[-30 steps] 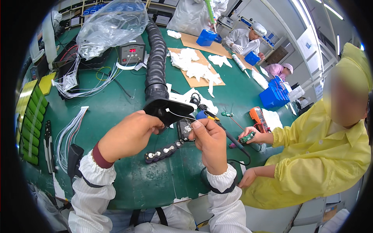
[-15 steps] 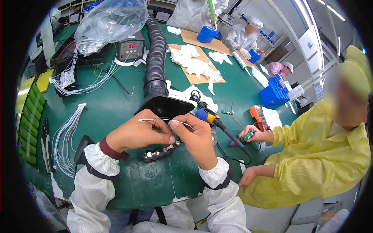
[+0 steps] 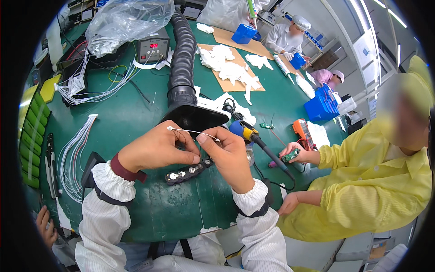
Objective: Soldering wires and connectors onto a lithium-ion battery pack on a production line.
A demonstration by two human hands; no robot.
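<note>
A thin white wire (image 3: 188,131) with a small white connector (image 3: 170,128) at its end runs between my hands over the bench. My left hand (image 3: 156,147) is closed, thumb and fingers pinched together, with the connector end above its knuckles. Between thumb and forefinger, my right hand (image 3: 229,156) pinches the wire; the tips partly cover it. Just below my fingers lies a black strip-shaped holder (image 3: 188,172) with round metal pieces in it. A soldering iron with a yellow and black handle (image 3: 252,135) rests in its blue holder (image 3: 236,128), right of my right hand.
A black fume hose (image 3: 182,63) ends in a flat hood (image 3: 195,116) before my hands. A white wire bundle (image 3: 74,156) and black-handled tool (image 3: 50,165) lie left. At right, a person in yellow (image 3: 362,181) holds a green circuit board (image 3: 290,155) near an orange multimeter (image 3: 302,133).
My hands have shifted slightly, and the connector end now points more to the upper left. Another person's hand has appeared at the lower left edge.
</note>
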